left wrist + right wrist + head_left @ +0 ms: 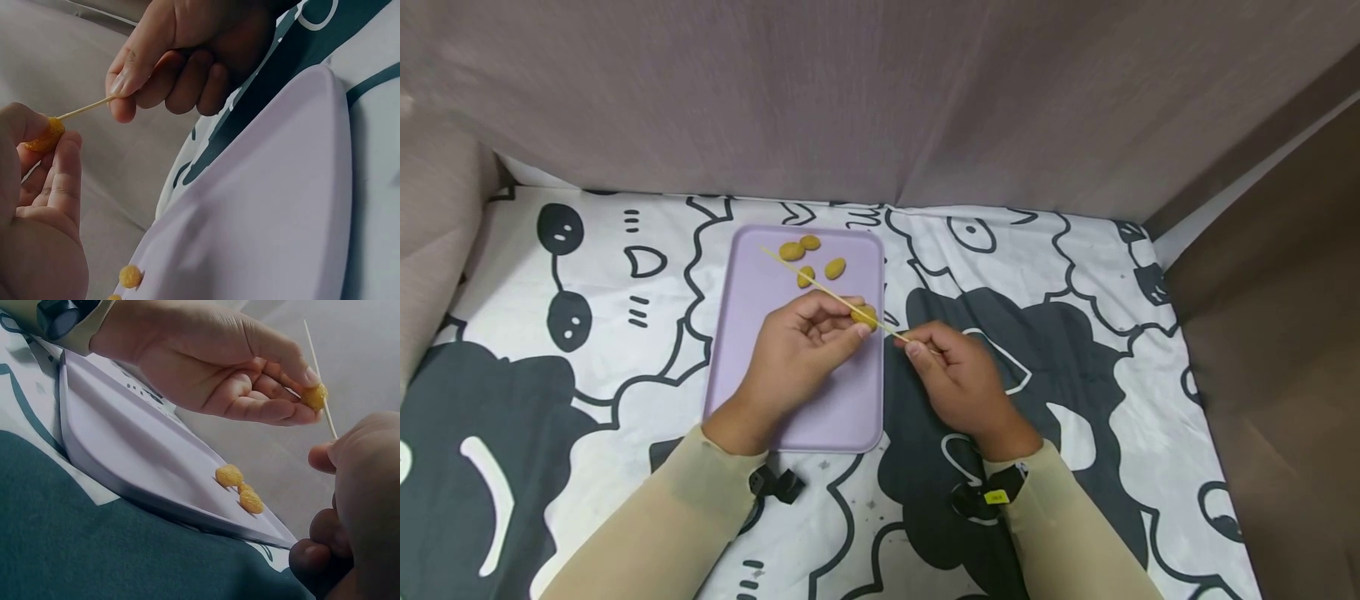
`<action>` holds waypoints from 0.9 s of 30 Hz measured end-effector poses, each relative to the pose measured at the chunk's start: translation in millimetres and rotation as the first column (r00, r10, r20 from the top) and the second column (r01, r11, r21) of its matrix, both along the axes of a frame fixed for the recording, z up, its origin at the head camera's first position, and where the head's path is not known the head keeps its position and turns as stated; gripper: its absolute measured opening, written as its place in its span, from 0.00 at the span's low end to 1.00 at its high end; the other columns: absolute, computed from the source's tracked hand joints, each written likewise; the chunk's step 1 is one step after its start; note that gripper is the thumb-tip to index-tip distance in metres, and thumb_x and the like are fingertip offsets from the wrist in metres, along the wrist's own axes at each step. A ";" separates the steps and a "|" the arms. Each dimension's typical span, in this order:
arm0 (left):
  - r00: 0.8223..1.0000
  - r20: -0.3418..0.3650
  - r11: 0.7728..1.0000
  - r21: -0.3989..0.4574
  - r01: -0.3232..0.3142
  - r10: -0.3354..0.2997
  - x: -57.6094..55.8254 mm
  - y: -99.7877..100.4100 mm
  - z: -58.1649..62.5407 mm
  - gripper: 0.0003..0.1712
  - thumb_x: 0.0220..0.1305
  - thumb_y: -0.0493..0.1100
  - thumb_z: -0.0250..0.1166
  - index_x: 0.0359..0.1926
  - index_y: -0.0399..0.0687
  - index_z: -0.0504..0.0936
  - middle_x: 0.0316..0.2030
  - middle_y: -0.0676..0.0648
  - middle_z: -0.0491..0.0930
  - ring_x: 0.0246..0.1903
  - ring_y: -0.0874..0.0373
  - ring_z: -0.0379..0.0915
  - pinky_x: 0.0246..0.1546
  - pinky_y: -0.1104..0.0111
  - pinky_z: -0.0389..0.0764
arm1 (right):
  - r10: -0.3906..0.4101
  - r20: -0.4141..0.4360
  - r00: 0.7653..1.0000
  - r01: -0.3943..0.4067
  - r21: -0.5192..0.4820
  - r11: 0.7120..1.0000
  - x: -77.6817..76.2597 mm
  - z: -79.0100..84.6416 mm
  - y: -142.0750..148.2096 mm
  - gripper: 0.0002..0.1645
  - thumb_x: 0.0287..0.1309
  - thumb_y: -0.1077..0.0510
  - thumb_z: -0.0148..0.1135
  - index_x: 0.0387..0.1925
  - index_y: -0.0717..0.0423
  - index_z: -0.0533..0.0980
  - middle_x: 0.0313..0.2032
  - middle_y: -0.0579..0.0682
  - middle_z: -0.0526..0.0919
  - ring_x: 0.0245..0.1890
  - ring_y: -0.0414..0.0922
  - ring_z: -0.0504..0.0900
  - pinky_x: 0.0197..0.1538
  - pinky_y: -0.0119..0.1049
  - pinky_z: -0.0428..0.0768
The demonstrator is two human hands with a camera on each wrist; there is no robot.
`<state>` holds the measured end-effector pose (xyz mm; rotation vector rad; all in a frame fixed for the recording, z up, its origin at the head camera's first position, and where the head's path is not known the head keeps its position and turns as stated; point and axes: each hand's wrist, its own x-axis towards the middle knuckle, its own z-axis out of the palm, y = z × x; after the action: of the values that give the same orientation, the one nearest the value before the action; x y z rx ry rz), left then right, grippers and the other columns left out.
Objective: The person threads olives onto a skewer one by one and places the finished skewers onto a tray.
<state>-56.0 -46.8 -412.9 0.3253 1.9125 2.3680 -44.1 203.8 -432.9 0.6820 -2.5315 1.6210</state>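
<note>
My left hand (805,337) pinches a small, yellow, wrinkled oval piece of food (314,397) between thumb and fingertips, above the tray's right side. A thin wooden skewer (812,281) runs across the yellow piece, its far end pointing to the upper left in the head view. Whether the skewer goes through the piece or passes along its side, I cannot tell. Just right of the tray, my right hand (962,379) pinches the skewer's near end between thumb and index finger. In the left wrist view a short length of skewer (85,107) shows between the two hands.
A lilac rectangular tray (745,317) lies below the left hand. Several similar yellow pieces (835,267) rest near its far end. Under it spreads a black-and-white cartoon cloth (625,358). Grey-brown fabric (880,100) hangs along the back, with darker brown fabric (1270,333) at right.
</note>
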 end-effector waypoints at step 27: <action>0.998 -0.002 0.998 -0.038 0.059 -0.059 6.0 14.6 -3.8 0.14 0.70 0.24 0.74 0.54 0.24 0.86 0.55 0.29 0.90 0.47 0.64 0.92 0.54 0.66 0.95 | 0.009 0.024 1.000 -0.008 -0.039 0.999 3.7 5.5 -5.9 0.08 0.77 0.70 0.63 0.49 0.60 0.84 0.24 0.44 0.73 0.26 0.36 0.72 0.30 0.32 0.72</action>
<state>-49.9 -32.2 -416.7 0.3773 1.9190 2.2929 -40.4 197.9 -427.4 0.6737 -2.5099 1.6866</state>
